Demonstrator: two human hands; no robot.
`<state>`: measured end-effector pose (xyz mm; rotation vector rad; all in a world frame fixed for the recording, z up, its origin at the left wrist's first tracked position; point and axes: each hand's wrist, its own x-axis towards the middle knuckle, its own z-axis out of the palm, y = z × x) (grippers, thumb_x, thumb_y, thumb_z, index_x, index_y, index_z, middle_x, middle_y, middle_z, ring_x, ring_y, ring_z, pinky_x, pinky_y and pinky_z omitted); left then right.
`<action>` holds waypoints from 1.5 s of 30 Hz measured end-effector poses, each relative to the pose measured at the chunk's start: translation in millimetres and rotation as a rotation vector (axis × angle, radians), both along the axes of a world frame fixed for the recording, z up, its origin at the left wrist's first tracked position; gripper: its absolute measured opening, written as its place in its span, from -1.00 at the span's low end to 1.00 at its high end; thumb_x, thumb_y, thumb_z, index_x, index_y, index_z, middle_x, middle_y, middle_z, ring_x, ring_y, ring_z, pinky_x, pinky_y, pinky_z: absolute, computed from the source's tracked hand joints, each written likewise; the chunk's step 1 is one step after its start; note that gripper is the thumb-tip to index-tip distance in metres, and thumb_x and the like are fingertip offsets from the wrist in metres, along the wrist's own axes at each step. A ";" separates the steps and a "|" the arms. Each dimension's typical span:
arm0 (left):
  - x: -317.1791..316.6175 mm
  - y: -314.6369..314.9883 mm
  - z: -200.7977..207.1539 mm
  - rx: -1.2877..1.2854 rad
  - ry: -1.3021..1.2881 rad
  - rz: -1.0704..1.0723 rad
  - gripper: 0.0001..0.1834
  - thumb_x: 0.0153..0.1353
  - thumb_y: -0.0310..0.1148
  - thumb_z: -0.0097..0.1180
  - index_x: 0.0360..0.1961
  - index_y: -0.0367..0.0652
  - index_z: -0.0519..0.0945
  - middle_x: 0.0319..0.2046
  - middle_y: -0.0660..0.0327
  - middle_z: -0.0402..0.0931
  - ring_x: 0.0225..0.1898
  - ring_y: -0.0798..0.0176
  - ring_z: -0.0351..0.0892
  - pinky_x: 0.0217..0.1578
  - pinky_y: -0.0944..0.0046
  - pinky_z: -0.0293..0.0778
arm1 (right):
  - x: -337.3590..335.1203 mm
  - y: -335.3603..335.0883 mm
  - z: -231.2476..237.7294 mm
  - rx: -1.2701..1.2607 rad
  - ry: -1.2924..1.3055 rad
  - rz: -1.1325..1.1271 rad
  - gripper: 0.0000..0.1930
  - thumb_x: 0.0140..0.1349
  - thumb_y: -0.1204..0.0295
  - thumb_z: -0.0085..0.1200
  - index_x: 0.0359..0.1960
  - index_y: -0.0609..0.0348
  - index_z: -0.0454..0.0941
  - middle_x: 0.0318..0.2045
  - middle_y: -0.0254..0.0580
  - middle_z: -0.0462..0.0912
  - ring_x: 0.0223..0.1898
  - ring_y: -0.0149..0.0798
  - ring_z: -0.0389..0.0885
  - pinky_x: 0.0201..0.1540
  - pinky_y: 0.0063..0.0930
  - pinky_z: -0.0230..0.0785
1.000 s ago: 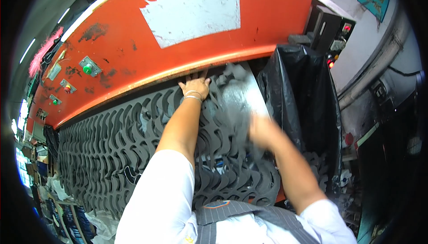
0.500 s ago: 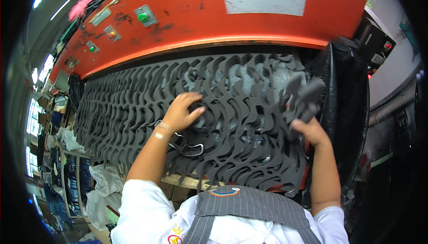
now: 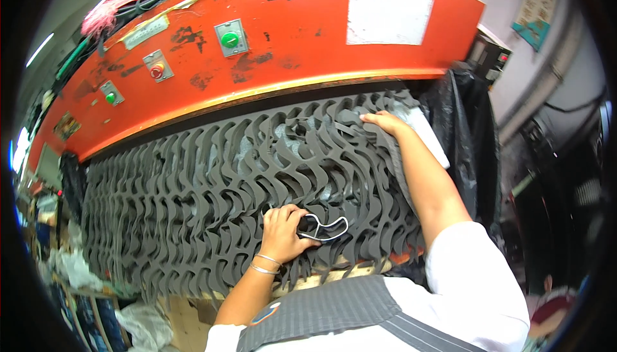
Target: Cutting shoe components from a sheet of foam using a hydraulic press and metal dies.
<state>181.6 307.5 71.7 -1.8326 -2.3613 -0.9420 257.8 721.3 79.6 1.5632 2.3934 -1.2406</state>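
A wide dark grey foam sheet (image 3: 212, 204), cut through with rows of curved openings, spreads under both my hands. My left hand (image 3: 283, 231) is near its front middle, with fingers and thumb closed around the left end of a curved, white-edged loop (image 3: 334, 233) that looks like a cutting die. Part of that loop is hidden by the hand. At the far right, my right hand (image 3: 389, 122) grips the foam, its thumb on top and most of its fingers out of sight.
Behind the foam stands an orange machine beam (image 3: 289, 50) with a green button (image 3: 229, 39) and a red button (image 3: 157, 71). Black plastic sheeting (image 3: 466, 140) hangs at the right. A white plastic bag (image 3: 144, 325) lies low at the left.
My left hand has moved toward the front and onto the white-edged loop. My right hand has reached farther back; the loose grey foam pieces it held no longer show in it. The view has shifted.
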 end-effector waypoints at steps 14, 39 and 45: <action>-151.6 -130.8 101.0 0.727 -0.721 0.106 -0.32 -0.03 -0.18 0.41 0.04 -0.26 0.36 -0.20 0.37 0.38 -0.20 0.43 0.41 -0.13 0.36 0.40 | -28.9 -215.2 -21.7 -0.114 0.222 0.986 -0.31 0.01 -0.10 0.09 0.03 0.22 0.51 -0.02 0.08 0.56 0.02 -0.03 0.51 0.12 -0.27 0.28; -141.0 83.3 41.6 -0.765 -0.121 0.814 0.38 -0.27 0.14 0.39 0.40 -0.10 -0.30 0.38 -0.19 -0.28 0.40 -0.24 -0.24 0.26 -0.26 -0.10 | 0.0 -321.9 60.8 -0.177 0.325 0.810 -0.13 0.10 -0.28 -0.08 0.31 0.04 0.09 -0.22 0.32 0.57 -0.07 0.23 0.52 0.08 -0.10 0.30; -204.9 55.9 29.2 -0.834 -0.443 0.417 -0.24 -0.15 -0.10 0.26 0.07 -0.35 0.45 0.02 -0.18 0.46 0.03 -0.08 0.50 0.10 0.10 0.35 | -62.8 -288.6 4.1 0.006 0.449 0.337 -0.04 0.12 -0.25 -0.05 0.35 0.21 -0.05 0.19 0.45 0.21 0.25 0.28 0.18 0.27 -0.10 0.08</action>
